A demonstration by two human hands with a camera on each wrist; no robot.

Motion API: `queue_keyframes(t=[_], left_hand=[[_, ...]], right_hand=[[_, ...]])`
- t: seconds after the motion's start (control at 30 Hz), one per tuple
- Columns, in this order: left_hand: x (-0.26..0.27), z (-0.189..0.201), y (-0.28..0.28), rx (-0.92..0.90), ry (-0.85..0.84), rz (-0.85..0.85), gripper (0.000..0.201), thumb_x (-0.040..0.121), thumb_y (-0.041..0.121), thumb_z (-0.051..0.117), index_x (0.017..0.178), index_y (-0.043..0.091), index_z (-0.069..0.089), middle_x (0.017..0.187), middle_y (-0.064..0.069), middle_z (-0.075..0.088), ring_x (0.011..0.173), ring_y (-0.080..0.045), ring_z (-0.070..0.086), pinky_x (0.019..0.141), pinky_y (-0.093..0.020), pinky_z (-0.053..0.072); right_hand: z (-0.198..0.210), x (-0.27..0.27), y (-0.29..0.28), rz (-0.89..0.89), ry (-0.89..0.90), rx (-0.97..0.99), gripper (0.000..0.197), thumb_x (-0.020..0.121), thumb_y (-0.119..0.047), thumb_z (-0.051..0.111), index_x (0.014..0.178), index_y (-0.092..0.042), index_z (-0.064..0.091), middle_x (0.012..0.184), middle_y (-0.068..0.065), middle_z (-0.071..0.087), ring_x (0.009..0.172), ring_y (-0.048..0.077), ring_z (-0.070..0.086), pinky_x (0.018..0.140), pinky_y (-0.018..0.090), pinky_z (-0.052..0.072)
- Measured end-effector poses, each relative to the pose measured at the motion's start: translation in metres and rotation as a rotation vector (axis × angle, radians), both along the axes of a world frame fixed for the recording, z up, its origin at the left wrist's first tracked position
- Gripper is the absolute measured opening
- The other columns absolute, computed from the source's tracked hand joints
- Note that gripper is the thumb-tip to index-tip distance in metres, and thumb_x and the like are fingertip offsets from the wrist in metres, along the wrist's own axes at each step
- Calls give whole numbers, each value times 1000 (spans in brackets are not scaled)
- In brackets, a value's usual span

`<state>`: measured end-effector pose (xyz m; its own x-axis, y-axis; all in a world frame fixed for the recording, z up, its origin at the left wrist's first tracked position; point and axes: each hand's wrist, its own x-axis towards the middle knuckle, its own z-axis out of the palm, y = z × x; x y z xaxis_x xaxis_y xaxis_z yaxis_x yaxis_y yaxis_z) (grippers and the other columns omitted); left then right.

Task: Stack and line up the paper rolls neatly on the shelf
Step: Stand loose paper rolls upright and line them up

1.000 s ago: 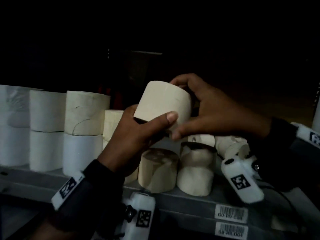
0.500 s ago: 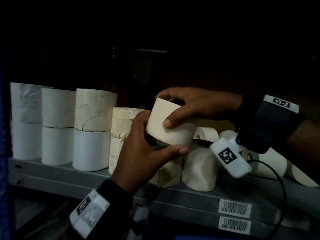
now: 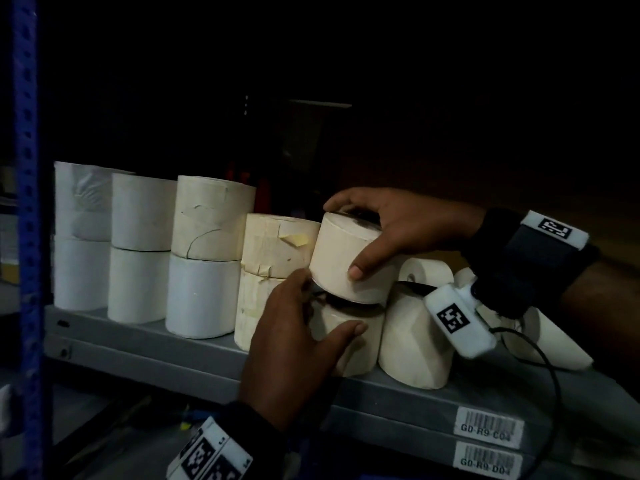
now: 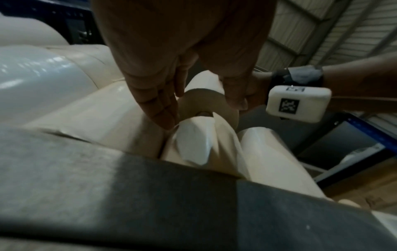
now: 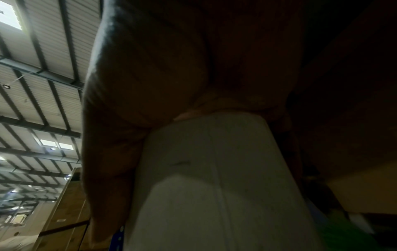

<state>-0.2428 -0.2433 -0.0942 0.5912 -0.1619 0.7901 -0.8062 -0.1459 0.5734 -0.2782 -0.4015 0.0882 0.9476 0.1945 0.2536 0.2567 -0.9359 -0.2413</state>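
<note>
My right hand (image 3: 343, 239) grips a cream paper roll (image 3: 339, 271) from above, thumb on its front. The roll hangs tilted just over a lower cream roll (image 3: 353, 341) that stands on the grey shelf (image 3: 138, 337). My left hand (image 3: 329, 303) clasps that lower roll, with the thumb across its front and the fingers (image 4: 159, 108) down its left side. In the left wrist view the held roll's underside (image 4: 199, 103) shows its core hole. The right wrist view shows only my palm over the roll (image 5: 210, 152).
Several two-high stacks (image 3: 207, 258) stand in a line to the left, the nearest (image 3: 273, 268) touching my left fingers. Loose rolls (image 3: 415, 337) stand and lie to the right. A blue upright (image 3: 27, 202) bounds the shelf's left end. Barcode labels (image 3: 488, 427) mark its front edge.
The roll came down and left until it hangs just above the lower roll. My left hand let go of it and moved onto the lower roll; my right hand shifted to a top grip.
</note>
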Motion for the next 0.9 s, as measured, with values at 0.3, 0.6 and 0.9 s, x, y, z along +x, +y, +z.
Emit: queue_keyframes(t=[0.3, 0.6, 0.9], left_hand=[[1, -2, -7, 107, -6, 120, 85, 67, 58, 76, 139, 31, 42, 128, 14, 51, 113, 2, 47, 89, -15, 41], [-2, -1, -7, 138, -18, 142, 83, 69, 51, 77, 140, 22, 43, 135, 6, 47, 116, -2, 45, 91, -13, 38], [0, -2, -9, 181, -14, 155, 81, 73, 43, 78, 142, 23, 40, 140, 6, 43, 122, -5, 43, 95, -13, 37]], right_hand=[[-11, 11, -8, -22, 24, 57, 83, 62, -35, 92, 135, -32, 52, 129, -8, 55, 115, 14, 57, 90, 37, 58], [-11, 14, -11, -8, 23, 64, 81, 58, -33, 94, 130, -32, 57, 128, -8, 57, 116, 15, 58, 93, 39, 57], [-6, 18, -13, -2, 74, 88, 72, 61, -28, 90, 126, -29, 60, 122, -7, 61, 109, 15, 64, 86, 37, 60]])
